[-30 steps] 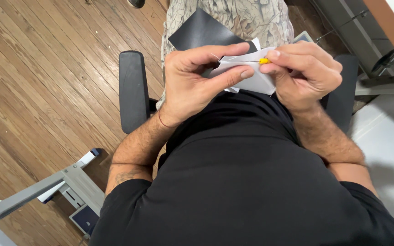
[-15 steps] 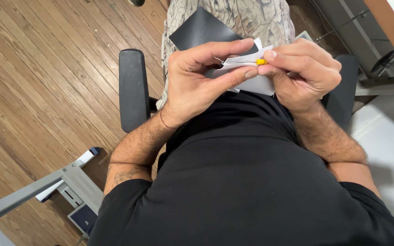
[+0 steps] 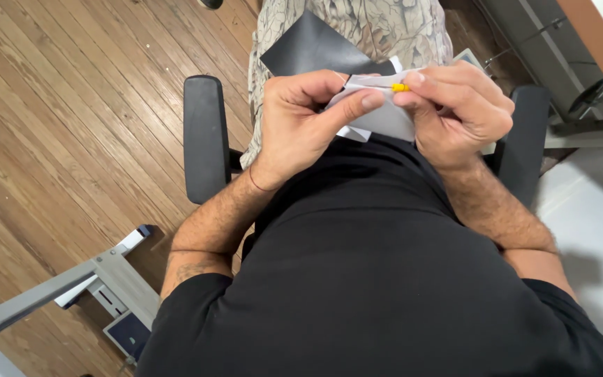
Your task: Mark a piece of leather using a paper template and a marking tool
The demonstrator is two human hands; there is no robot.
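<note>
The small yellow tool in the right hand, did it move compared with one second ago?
Yes. The yellow tool moved slightly up the frame, away from the person's body, judged against the black chair armrest.

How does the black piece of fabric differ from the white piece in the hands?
The black piece is dark, lies flat and spread on the lap, mostly free of the hands. The white piece is pale, folded and pinched between the left hand and right hand. Both are thin sheets.
</note>
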